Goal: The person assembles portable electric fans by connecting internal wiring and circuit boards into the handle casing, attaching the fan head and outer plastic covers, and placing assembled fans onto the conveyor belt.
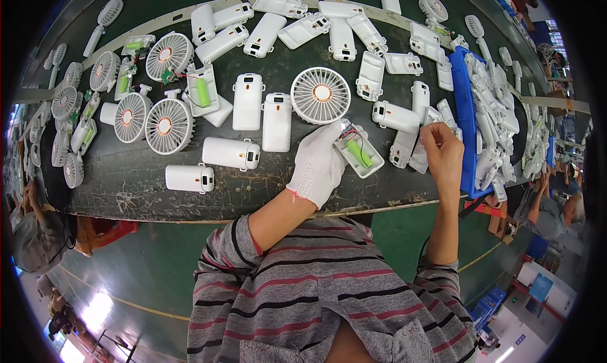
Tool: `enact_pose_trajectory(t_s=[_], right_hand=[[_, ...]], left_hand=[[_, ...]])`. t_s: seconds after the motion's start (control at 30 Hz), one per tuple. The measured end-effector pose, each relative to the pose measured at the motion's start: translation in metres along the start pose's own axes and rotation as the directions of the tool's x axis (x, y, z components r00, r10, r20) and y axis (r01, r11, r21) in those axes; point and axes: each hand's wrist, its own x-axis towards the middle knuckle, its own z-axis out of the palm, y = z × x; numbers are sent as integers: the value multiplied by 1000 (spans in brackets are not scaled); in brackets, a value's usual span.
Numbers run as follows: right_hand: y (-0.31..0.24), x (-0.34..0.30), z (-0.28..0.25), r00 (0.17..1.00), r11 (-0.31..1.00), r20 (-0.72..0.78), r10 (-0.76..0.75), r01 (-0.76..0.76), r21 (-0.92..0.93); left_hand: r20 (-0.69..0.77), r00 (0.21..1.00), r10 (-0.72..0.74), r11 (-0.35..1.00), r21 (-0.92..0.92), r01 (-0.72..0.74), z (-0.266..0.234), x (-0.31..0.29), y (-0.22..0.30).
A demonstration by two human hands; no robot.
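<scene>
My left hand (318,165), in a white knitted glove, is closed around the neck of a small white handheld fan (320,96). Its round grille points away from me, and its handle shell lies opened toward me. Inside the shell a green battery cell (360,154) shows, with a dark wire across it and a small circuit board beside the glove. My bare right hand (444,151) is raised to the right of the fan, fingers curled and tips pinched together. Whatever they hold, if anything, is too small to make out. White handle covers (403,149) lie just behind those fingertips.
A blue bin (466,120) full of white plastic parts stands at the right. Several white handle casings (247,102) are scattered across the dark worktable (126,195). Unfinished fans (169,126) with exposed batteries crowd the left. Other people sit at both sides.
</scene>
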Motion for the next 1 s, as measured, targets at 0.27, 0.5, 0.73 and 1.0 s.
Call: enact_pose_trajectory(t_s=[0.27,0.5,0.73,1.0], right_hand=[[-16,15,29,878,844,52,-476,473,-252],[-24,17,24,865,813,203,-459,501,-296],[-57,-1,38,881,880,19,-473,474,-47],[-55,9,72,861,881,457,-221,-25,472]], left_hand=[[-5,1000,5,1000,5,-5,0,-1,1],[-24,1000,11,1000,27,-11,-3,0,-1],[-2,999,32,998,47,-32,-5,0,-1],[-12,1000,19,999,-31,-20,-6,1,-2]])
